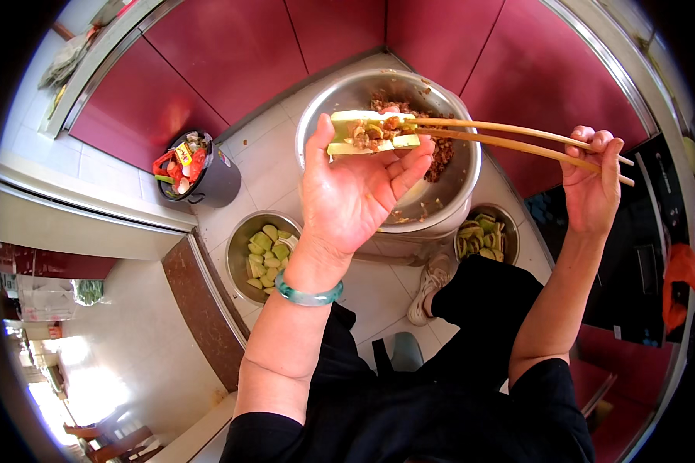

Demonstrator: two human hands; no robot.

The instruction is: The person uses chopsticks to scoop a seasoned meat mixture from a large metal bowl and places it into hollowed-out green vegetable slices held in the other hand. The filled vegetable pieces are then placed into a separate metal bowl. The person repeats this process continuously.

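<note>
My left hand (353,185), palm up, holds a split piece of pale green vegetable (341,148) above a large steel basin (310,98). Brown minced filling (370,136) lies in the split. With my right hand (593,173), out to the right, I grip the thick ends of long wooden chopsticks (515,130); their tips touch the filling. Below, more brown mince (440,165) lies against the far and right side of the basin. Pale green pieces (260,263) fill part of a steel bowl (230,254) at lower left. Another bowl (516,246) at the right holds green pieces with brown filling between their halves.
A dark bin (223,182) full of waste stands left on the tiled floor. Red cabinets (336,35) run behind the basin. A black appliance front (619,266) with an orange-red bag (680,283) is at right. My shoe (431,289) stands near the right bowl.
</note>
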